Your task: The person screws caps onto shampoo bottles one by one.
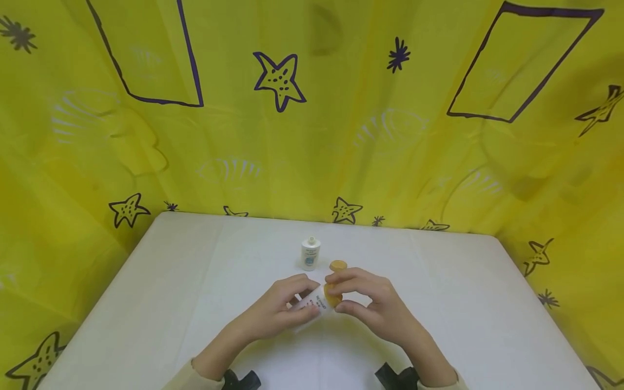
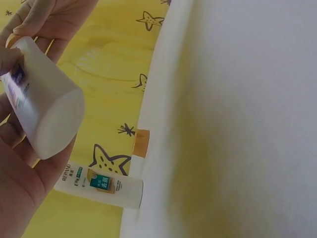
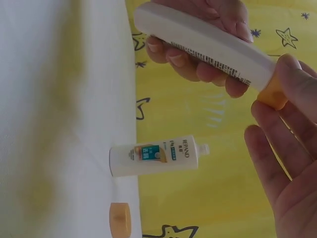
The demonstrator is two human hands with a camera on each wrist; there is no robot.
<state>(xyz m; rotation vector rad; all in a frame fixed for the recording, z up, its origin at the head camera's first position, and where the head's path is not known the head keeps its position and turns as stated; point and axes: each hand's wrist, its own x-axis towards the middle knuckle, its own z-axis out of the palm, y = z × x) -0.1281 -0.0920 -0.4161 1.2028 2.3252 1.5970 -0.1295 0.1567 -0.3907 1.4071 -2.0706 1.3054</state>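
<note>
A white shampoo bottle (image 3: 208, 42) with printed labels is held tilted above the table, its orange cap (image 3: 274, 93) pointing toward the right hand. My left hand (image 1: 283, 306) grips the bottle's body, thumb on one face and fingers behind. At the other end, my right hand (image 1: 368, 298) pinches the orange cap between thumb and fingers. Behind the hands a second white bottle (image 1: 310, 254) stands upright without a cap, its narrow nozzle bare. Beside it, a loose orange cap (image 1: 338, 265) sits on the table, just beyond the right fingers.
The white table (image 1: 219, 260) runs back to a yellow curtain (image 1: 312, 135) printed with starfish and shells. Black straps (image 1: 397, 376) show at both wrists, below beige sleeves (image 1: 192, 377).
</note>
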